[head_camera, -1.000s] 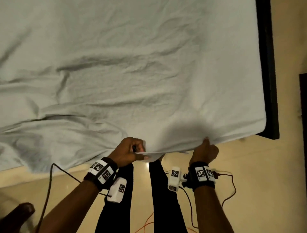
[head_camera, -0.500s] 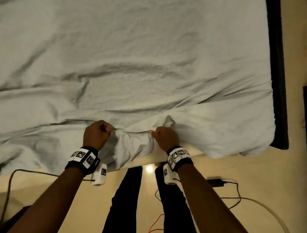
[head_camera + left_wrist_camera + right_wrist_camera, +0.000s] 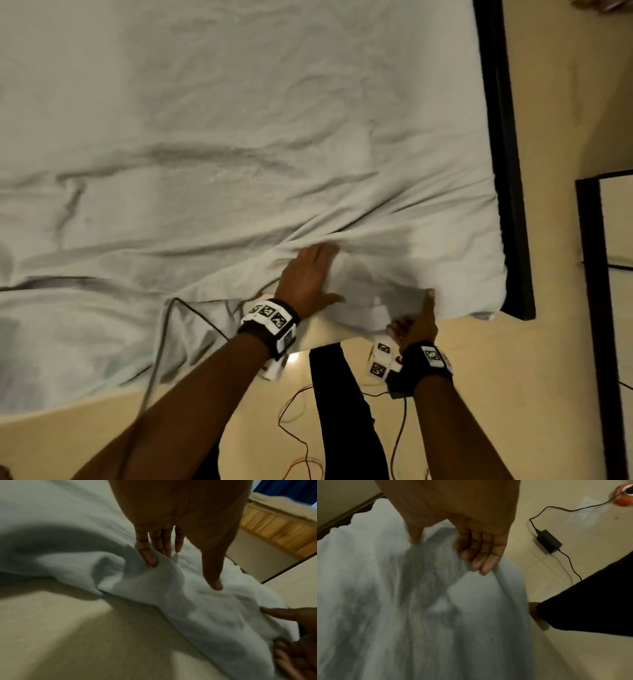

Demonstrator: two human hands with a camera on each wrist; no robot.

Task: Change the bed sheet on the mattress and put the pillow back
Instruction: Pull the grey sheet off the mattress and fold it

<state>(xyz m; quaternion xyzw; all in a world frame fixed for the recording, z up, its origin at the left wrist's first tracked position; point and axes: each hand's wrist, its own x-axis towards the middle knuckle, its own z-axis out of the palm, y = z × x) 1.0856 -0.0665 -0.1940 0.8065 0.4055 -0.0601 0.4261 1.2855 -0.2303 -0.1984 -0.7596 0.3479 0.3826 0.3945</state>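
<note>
At the near edge of the mattress point(image 3: 310, 337), your left hand point(image 3: 308, 279) lies flat on the white bed sheet point(image 3: 239, 137), fingers point(image 3: 148, 555) straight and slightly spread, pressing a bunched fold down. Your right hand point(image 3: 416, 325) grips the sheet's hanging edge just beside it, fingers point(image 3: 485, 561) curled round the cloth and thumb on the other side. Wrinkled sheet covers the whole mattress, reaching the dark bed frame point(image 3: 507, 171) on the right. On the tiled floor point(image 3: 573, 507) lie a black power adapter point(image 3: 548, 542) and its cable.
</note>
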